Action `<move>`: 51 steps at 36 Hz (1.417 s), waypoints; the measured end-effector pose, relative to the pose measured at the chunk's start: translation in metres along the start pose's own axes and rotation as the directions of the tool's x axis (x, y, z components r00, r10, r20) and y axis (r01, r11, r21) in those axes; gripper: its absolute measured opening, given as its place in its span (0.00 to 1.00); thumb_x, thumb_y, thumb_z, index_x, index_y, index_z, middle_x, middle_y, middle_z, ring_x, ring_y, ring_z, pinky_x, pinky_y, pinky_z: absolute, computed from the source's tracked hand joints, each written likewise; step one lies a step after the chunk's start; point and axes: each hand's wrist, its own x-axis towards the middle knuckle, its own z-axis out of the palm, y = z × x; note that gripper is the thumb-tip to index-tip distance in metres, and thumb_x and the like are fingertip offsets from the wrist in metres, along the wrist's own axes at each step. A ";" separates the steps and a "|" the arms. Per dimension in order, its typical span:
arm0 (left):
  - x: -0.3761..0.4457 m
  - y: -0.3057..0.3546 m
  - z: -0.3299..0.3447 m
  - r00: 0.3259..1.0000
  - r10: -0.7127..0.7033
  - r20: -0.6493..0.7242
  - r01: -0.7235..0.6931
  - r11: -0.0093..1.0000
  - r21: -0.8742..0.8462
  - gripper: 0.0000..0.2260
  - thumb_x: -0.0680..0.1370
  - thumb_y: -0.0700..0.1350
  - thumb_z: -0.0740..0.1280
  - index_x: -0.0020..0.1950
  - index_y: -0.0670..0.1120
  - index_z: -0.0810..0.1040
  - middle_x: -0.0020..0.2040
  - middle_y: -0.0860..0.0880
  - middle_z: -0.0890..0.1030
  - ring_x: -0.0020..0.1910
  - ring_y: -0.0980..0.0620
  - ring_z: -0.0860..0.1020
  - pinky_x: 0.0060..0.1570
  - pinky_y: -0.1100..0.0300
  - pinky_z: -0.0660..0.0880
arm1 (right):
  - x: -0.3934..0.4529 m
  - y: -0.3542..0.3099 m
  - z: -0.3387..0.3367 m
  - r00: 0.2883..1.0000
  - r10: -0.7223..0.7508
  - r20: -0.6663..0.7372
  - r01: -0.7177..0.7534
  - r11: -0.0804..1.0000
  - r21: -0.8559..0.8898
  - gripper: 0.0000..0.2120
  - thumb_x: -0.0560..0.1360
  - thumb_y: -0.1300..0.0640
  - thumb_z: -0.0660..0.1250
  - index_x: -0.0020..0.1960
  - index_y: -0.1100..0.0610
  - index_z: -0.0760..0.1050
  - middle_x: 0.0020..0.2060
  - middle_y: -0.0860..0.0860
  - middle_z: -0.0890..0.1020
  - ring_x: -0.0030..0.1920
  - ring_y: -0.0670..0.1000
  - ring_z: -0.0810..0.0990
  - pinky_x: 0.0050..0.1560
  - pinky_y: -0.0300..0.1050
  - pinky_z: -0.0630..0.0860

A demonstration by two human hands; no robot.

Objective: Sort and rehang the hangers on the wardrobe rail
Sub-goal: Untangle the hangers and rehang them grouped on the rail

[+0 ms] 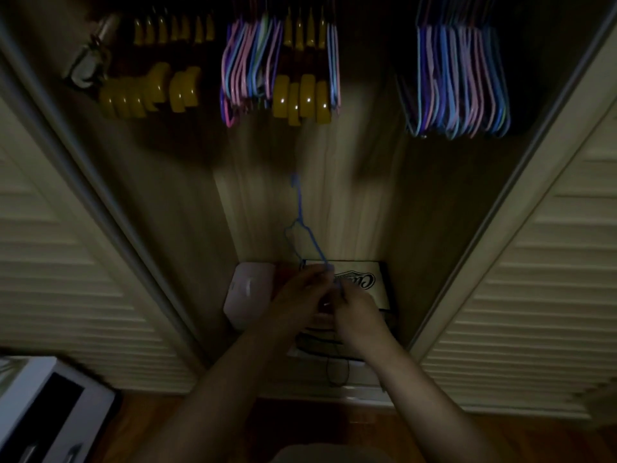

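Observation:
A thin blue hanger [302, 225] stands upright in the middle of the dim wardrobe, hook pointing up. My left hand [300, 292] and my right hand [357, 312] meet at its lower end and both pinch it. Above, along the top of the view, hang yellow wooden hangers [150, 91], a mixed bunch of pink, blue and purple thin hangers [247, 68], more yellow hangers [300, 98] and a separate bunch of blue and purple thin hangers [460, 81] at the right. The rail itself is out of view.
On the wardrobe floor lie a pink box [248, 292] and a dark box with white lettering [364, 282]. Louvred doors stand open at the left [66, 262] and right [534, 279]. A white cabinet [40, 412] is at the bottom left, on a wooden floor.

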 end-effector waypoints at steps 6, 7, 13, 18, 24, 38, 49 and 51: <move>0.006 0.010 -0.017 0.995 0.005 -0.102 0.000 0.999 0.048 0.07 0.80 0.44 0.68 0.57 0.47 0.81 0.52 0.45 0.83 0.52 0.46 0.82 0.43 0.54 0.81 | 0.006 -0.007 -0.031 0.975 0.095 -0.200 -0.085 0.995 0.058 0.12 0.83 0.49 0.58 0.43 0.49 0.74 0.40 0.52 0.81 0.44 0.57 0.82 0.48 0.60 0.80; 0.008 0.012 -0.023 0.993 0.018 -0.116 -0.005 0.994 0.112 0.08 0.80 0.43 0.68 0.58 0.47 0.80 0.52 0.45 0.83 0.52 0.46 0.82 0.47 0.53 0.81 | 0.007 -0.009 -0.039 0.971 0.085 -0.225 -0.077 0.996 0.042 0.13 0.83 0.50 0.57 0.43 0.51 0.74 0.39 0.53 0.82 0.43 0.57 0.82 0.46 0.59 0.79; 0.019 0.078 -0.060 0.965 0.176 -0.194 -0.136 0.970 0.204 0.09 0.80 0.39 0.66 0.58 0.49 0.79 0.52 0.47 0.82 0.50 0.45 0.82 0.45 0.56 0.77 | 0.028 -0.058 -0.092 0.937 -0.055 -0.346 0.054 0.998 -0.011 0.14 0.83 0.48 0.57 0.44 0.50 0.76 0.42 0.51 0.83 0.35 0.45 0.83 0.43 0.55 0.81; 0.032 0.171 -0.069 0.867 0.454 -0.205 -0.336 0.837 0.432 0.11 0.80 0.35 0.65 0.61 0.41 0.78 0.50 0.44 0.80 0.52 0.40 0.80 0.48 0.52 0.75 | 0.056 -0.120 -0.126 0.873 -0.228 -0.431 0.177 0.972 -0.156 0.14 0.83 0.48 0.57 0.45 0.53 0.75 0.42 0.55 0.81 0.45 0.59 0.83 0.47 0.61 0.79; 0.024 0.266 -0.071 0.714 0.693 -0.098 -0.487 0.593 0.641 0.10 0.80 0.43 0.66 0.58 0.57 0.75 0.50 0.57 0.79 0.39 0.58 0.81 0.30 0.68 0.74 | 0.081 -0.159 -0.151 0.812 -0.335 -0.477 0.221 0.934 -0.280 0.14 0.84 0.49 0.56 0.43 0.52 0.72 0.39 0.50 0.77 0.42 0.51 0.78 0.38 0.46 0.70; 0.029 0.343 -0.120 0.316 0.949 -0.007 -0.063 0.029 0.998 0.32 0.75 0.43 0.68 0.77 0.46 0.61 0.77 0.42 0.60 0.74 0.41 0.63 0.71 0.45 0.68 | 0.119 -0.207 -0.164 0.804 -0.364 -0.471 0.195 0.909 -0.369 0.14 0.85 0.51 0.53 0.48 0.55 0.73 0.39 0.52 0.76 0.38 0.49 0.74 0.35 0.44 0.64; 0.052 0.375 -0.132 0.367 0.929 -0.055 0.047 0.040 0.998 0.47 0.73 0.52 0.69 0.80 0.51 0.39 0.81 0.45 0.42 0.80 0.42 0.43 0.75 0.41 0.59 | 0.181 -0.235 -0.170 0.821 -0.308 -0.482 0.071 0.891 -0.448 0.12 0.85 0.51 0.54 0.47 0.56 0.69 0.34 0.49 0.70 0.34 0.46 0.68 0.31 0.43 0.60; 0.050 0.378 -0.133 0.343 0.938 -0.049 0.032 0.041 0.999 0.46 0.72 0.50 0.69 0.80 0.53 0.41 0.81 0.46 0.44 0.79 0.41 0.47 0.70 0.39 0.66 | 0.186 -0.230 -0.168 0.824 -0.287 -0.489 0.053 0.898 -0.437 0.13 0.85 0.51 0.54 0.49 0.57 0.71 0.35 0.49 0.71 0.34 0.46 0.69 0.30 0.41 0.60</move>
